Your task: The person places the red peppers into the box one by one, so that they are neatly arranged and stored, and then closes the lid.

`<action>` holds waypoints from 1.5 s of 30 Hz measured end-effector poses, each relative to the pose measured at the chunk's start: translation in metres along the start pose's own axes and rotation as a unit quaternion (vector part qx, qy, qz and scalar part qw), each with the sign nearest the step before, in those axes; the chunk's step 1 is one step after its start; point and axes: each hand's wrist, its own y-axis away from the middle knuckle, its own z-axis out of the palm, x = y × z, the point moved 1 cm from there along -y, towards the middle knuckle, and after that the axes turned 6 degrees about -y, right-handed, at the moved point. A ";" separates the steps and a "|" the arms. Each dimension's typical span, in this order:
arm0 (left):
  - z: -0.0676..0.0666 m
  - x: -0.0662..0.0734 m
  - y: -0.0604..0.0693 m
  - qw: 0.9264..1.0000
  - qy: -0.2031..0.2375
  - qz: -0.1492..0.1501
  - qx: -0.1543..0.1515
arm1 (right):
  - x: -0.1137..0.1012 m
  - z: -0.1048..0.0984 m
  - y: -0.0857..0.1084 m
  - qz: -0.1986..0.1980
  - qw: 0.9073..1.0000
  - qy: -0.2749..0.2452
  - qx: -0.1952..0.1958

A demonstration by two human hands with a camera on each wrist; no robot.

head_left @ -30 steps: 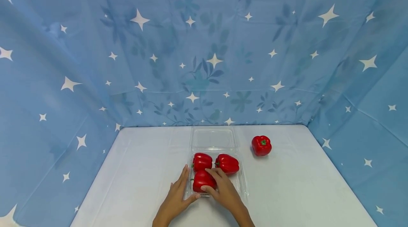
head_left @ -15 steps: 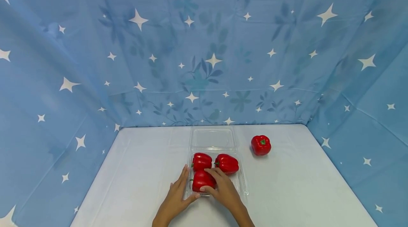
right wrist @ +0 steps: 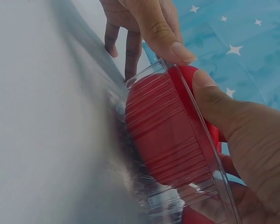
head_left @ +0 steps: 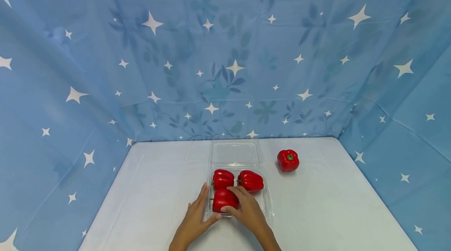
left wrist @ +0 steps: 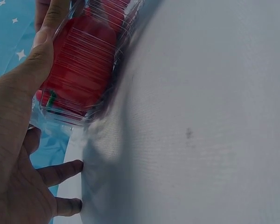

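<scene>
A clear plastic clamshell container point(head_left: 268, 204) lies with its lid point(head_left: 235, 153) folded back. Inside are three red bell peppers on their sides: one at the back left point(head_left: 223, 179), one at the right point(head_left: 251, 181), and one at the front left point(head_left: 222, 200). My right hand point(head_left: 248, 212) holds the front-left pepper between thumb and fingers. Along the container's left side rest the straight fingers of my left hand point(head_left: 192, 219), its thumb by the front corner. The right wrist view shows the held pepper point(right wrist: 158, 126) behind the container's ribbed wall.
Another red bell pepper point(head_left: 288, 161) stands upright to the right of the container, green stem showing. A white cloth covers the table point(head_left: 158, 180). Blue star-patterned curtains point(head_left: 183, 67) rise behind it and on both sides.
</scene>
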 end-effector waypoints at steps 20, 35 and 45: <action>0.003 0.003 0.004 1.000 0.013 -0.002 -0.002 | 0.002 -0.009 0.006 -0.004 0.999 -0.034 -0.012; -0.003 0.004 0.000 1.000 0.007 0.002 0.009 | 0.003 -0.008 0.003 -0.002 0.999 -0.047 0.010; -0.001 0.002 0.001 1.000 0.011 0.001 0.002 | 0.003 -0.008 0.003 0.000 0.998 -0.063 0.005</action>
